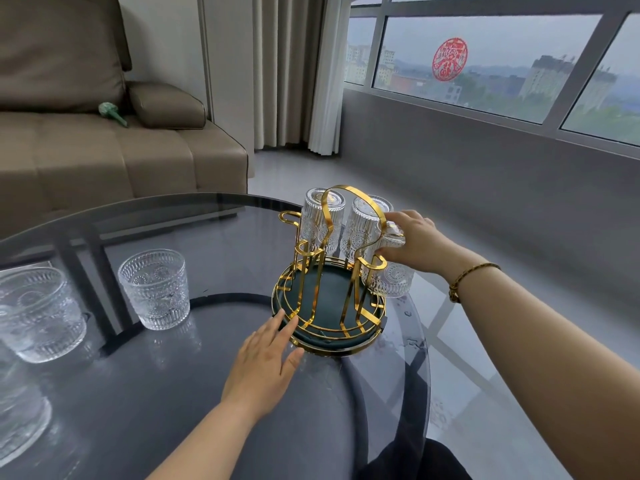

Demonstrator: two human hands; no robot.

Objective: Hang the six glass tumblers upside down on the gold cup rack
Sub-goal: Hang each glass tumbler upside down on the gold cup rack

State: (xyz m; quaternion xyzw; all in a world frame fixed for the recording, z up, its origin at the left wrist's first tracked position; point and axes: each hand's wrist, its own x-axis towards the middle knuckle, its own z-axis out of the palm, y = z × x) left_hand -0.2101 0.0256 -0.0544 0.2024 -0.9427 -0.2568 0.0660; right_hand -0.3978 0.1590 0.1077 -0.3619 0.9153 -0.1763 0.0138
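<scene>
The gold cup rack [346,206] stands on a round green tray [323,337] at the right side of the glass table. Two embossed glass tumblers [320,220] [363,226] hang upside down on its far prongs. My right hand [415,240] grips a third tumbler [393,278], upside down over the right prong. My left hand [266,358] lies flat with fingers spread, its fingertips touching the tray's near-left rim. One upright tumbler [156,289] stands left of the rack, another [38,313] at the far left, and a third [19,417] is cut off by the left edge.
The round dark glass table [173,393] ends just right of the tray, with water drops near that edge. A brown sofa [104,157] stands behind the table. Grey floor and a large window lie to the right.
</scene>
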